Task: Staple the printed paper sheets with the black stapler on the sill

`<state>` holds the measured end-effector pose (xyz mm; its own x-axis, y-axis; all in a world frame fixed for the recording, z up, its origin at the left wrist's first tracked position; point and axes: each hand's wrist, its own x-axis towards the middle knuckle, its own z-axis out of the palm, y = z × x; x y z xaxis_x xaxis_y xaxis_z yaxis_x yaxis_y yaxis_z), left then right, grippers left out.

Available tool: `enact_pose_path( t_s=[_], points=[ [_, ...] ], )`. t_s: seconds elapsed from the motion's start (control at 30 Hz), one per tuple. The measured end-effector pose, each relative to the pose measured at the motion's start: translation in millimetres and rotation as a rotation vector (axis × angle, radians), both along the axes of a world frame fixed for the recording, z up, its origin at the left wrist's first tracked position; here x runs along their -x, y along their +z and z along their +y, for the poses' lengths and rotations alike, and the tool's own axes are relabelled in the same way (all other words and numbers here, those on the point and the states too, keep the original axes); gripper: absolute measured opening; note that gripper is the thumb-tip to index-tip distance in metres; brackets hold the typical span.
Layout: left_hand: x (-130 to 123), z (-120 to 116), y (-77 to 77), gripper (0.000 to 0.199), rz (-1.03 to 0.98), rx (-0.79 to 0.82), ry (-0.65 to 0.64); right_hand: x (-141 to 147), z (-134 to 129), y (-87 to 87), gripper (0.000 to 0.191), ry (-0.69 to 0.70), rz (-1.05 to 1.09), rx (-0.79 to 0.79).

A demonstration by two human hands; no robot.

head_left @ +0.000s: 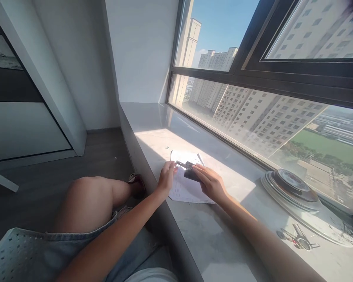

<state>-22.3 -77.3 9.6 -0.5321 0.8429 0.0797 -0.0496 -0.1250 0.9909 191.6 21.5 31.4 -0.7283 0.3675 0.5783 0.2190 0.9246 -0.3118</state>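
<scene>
My right hand [210,181] is wrapped round a dark stapler [191,173], which is opened up so its metal channel points left. At the tip of that channel, my left hand [166,175] has its fingers closed in a pinch. Whatever lies between those fingertips is too small to make out. Beneath both hands, printed paper sheets [188,192] lie on the window sill [194,223], partly in bright sunlight. Just beyond the sheets rests a tiny strip [167,147], perhaps staples.
To the right stands a stack of round plate-like items [294,190] beside the window [253,86]. Keys with a metal ring [302,241] lie near it. The sill's front edge drops to a dark floor [106,152] at the left, beside my bent leg [85,199].
</scene>
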Motion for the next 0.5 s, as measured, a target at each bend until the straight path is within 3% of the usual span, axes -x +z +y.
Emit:
enact_pose_path(
  t_s=[0.1,0.27,0.37,0.5],
  points=[
    [-7,1,4.4,0.033,-0.412,-0.062,-0.106,-1,-7,-1.1,0.042,0.013,-0.069,-0.167],
    [-13,2,2.4,0.026,-0.464,-0.088,-0.110,6,-15,1.1,0.041,-0.003,-0.098,-0.147],
    [-11,-1,2.7,0.018,-0.410,-0.073,0.001,12,-17,0.4,0.039,-0.118,0.043,0.010],
    [-5,-7,14.3,0.023,-0.207,-0.230,0.198,16,-16,0.3,0.035,-0.305,0.099,0.369]
  ],
)
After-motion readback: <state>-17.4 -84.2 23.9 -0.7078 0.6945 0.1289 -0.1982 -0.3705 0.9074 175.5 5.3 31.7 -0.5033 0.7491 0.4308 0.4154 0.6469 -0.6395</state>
